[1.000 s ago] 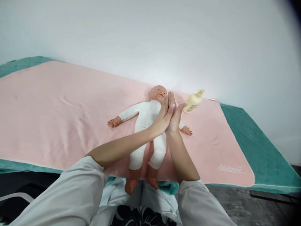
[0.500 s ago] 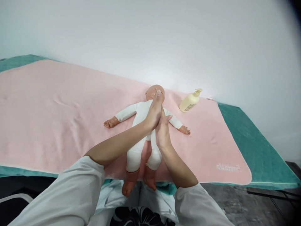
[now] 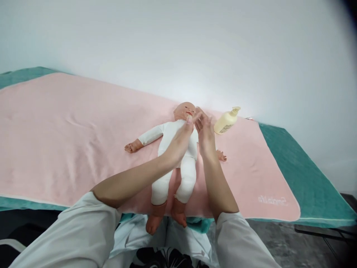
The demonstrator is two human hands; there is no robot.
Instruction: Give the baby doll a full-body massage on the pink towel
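Observation:
A baby doll point(image 3: 174, 134) in a white suit lies on its back on a pink cloth point(image 3: 111, 111), head toward the wall and feet over the near edge. Above its chest are both my hands, their fingertips touching or close together and their palms apart. My left hand point(image 3: 182, 137) has its fingers stretched forward, partly hidden behind the thumb. My right hand point(image 3: 205, 136) is upright with its fingers apart, covering part of the doll's arm. Nothing can be seen held in either. A pale yellow pump bottle point(image 3: 225, 122) leans at the right, beyond my right hand.
The pink cloth covers a green-topped table point(image 3: 301, 156), which meets a white wall point(image 3: 178, 48) at the back. A small object lies by the cloth's far right edge. Dark metal legs show at the lower right.
My palms have parted from being pressed together. My right hand has moved right and forward, its fingers spreading, and more of the doll's face and right leg shows.

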